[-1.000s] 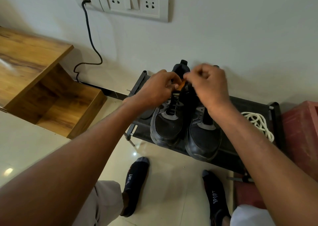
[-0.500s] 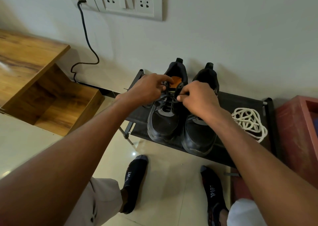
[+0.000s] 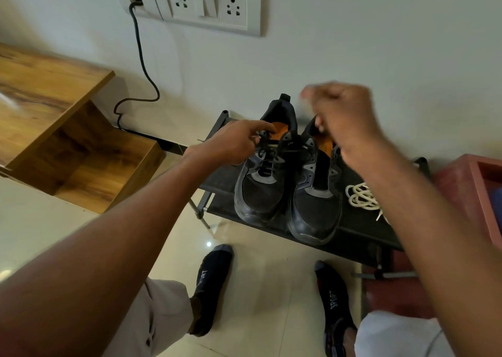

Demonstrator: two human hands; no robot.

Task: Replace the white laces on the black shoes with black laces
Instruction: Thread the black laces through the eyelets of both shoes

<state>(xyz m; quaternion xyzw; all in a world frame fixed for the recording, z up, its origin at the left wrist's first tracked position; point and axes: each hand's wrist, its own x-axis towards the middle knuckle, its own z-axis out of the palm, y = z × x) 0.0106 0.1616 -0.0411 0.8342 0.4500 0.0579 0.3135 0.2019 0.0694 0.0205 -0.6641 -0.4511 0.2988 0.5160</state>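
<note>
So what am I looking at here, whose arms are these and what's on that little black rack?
There is no machine: a person wears a camera on the head, so this one picture looks down along their own arms. Two black mesh sports shoes stand side by side on a low black shoe rack against the wall. The left hand pinches the thin black lace threaded through the left-side shoe. The right hand is raised above the other shoe, fingers curled; it is blurred, so what it holds is unclear. A bundle of white cord laces lies on the rack beside the shoes.
</note>
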